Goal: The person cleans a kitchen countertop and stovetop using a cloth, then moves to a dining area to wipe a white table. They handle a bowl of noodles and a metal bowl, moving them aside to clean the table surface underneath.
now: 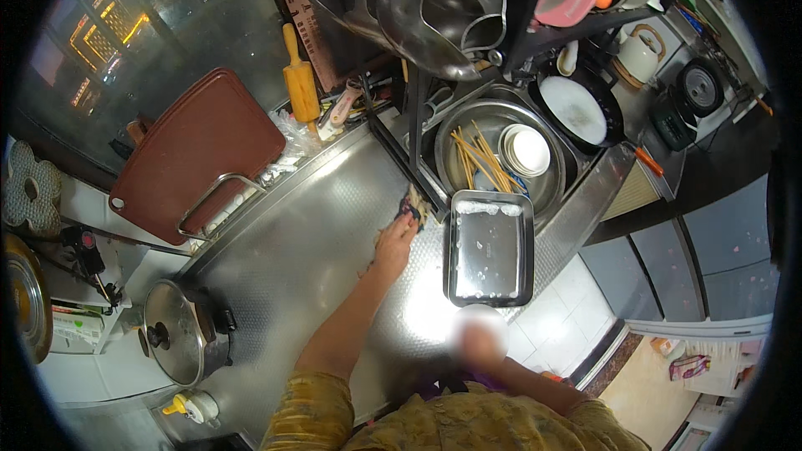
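My left hand [395, 247] presses a crumpled, multicoloured rag [413, 205] onto the embossed stainless steel counter [313, 250]. The rag lies against the foot of a black metal rack frame [407, 169]. Close to my body, at the counter's front edge, my right hand [481, 339] is blurred, so its fingers cannot be made out. Just beyond it, a rectangular metal pan [489, 250] with soap suds inside rests across the near edge of the sink. Behind the pan, a round steel basin [448, 131] in the sink holds wooden chopsticks [479, 156] and stacked white bowls [529, 150].
Steel ladles [426, 31] hang low over the back of the counter. A frying pan [617, 119] with whitish liquid stands right of the sink. At left are a brown cutting board [200, 150], a rolling pin [301, 88], a lidded pot [178, 332] and a yellow-topped jar [197, 407].
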The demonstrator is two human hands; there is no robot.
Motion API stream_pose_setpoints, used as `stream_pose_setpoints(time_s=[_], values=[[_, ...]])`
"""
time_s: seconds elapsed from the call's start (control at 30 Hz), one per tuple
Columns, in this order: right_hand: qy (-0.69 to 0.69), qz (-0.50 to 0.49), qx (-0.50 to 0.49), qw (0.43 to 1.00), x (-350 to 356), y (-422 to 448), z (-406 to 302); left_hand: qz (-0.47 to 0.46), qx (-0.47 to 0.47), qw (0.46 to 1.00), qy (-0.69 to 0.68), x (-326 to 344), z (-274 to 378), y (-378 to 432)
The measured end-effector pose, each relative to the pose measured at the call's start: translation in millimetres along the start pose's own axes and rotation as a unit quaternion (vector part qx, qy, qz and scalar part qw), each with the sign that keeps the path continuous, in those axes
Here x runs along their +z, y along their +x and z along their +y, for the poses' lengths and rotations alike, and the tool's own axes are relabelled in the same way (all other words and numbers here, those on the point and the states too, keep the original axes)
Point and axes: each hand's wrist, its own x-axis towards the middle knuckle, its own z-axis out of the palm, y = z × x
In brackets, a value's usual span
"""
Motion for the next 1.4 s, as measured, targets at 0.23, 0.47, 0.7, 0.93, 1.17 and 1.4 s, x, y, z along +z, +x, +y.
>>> stream_pose_setpoints(time_s=[0.23,0.47,0.7,0.93,1.17,1.4], values=[[0.423,-0.258,0.239,0.835,-30,36,11,-0.081,0.041,0.996,0.016,-21,60,-75],[0.339,-0.163,0.053,0.925,-40,36,13,-0.232,0.046,0.968,0.087,-84,85,-196],[0.289,-0.146,0.008,0.946,-54,46,7,-0.231,-0.023,0.964,0.130,-172,67,-342],[0.347,-0.184,0.016,0.920,-45,31,13,0.039,-0.230,0.954,0.190,-157,32,-284],[0.356,-0.264,0.106,0.890,-40,17,16,0.042,-0.290,0.949,-0.116,-50,41,-126],[0.496,-0.293,0.311,0.756,-91,59,51,-0.002,-0.036,0.992,0.120,16,78,-52]])
